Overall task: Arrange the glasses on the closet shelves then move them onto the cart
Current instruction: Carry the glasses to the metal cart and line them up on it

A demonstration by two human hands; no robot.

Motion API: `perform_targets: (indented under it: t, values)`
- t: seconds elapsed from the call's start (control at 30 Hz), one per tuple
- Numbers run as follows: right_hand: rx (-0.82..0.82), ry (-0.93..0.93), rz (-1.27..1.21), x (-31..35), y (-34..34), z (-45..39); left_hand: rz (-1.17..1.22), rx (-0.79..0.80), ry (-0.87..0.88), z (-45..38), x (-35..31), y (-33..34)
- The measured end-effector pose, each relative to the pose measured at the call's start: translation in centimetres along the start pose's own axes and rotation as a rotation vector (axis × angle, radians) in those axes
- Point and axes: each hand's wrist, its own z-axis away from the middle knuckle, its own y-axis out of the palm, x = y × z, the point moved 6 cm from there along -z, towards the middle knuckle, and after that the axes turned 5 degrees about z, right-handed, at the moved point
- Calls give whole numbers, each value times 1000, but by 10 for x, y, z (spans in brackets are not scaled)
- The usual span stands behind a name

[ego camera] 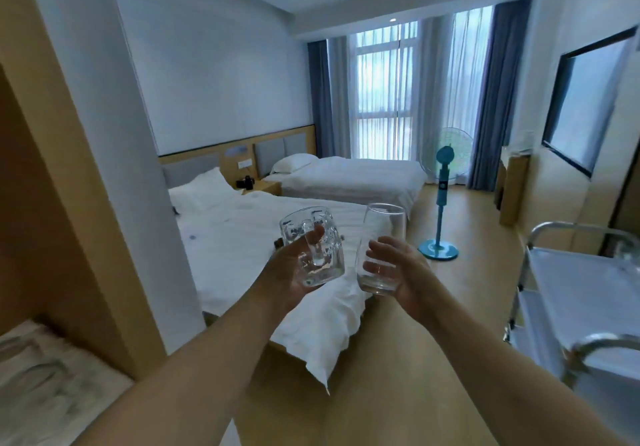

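Note:
My left hand [290, 272] grips a clear glass mug [311, 246] with a handle, held upright in the air over the near bed's corner. My right hand [398, 270] holds a plain clear tumbler [381, 248] upright just to the right of the mug; the two glasses are close but apart. The metal cart [581, 272] with white shelves stands at the right edge, below and right of my right hand. A wooden closet [52, 203] frames the left edge, with a marbled shelf surface [45, 376] at the bottom left.
Two white beds [249, 237] fill the middle, with a nightstand between them holding a camera [246, 182]. A blue standing fan [441, 196] is on the wooden floor near the curtained window. A dark screen [588, 106] hangs on the right wall.

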Motion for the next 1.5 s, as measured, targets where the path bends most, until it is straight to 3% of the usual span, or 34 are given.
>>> perform_targets:
  t: [0.47, 1.03, 1.23, 1.5]
  values:
    - [-346, 7, 23, -3, -196, 3, -238, 289, -208, -103, 133, 126]
    - [-747, -66, 60, 24, -365, -67, -310, 699, -427, -290, 240, 274]
    - [-877, -33, 18, 15, -399, -85, -340, 760, -479, -340, 277, 295]
    - [-927, -4, -15, 12, -450, -108, -350, 754, -555, -390, 331, 323]
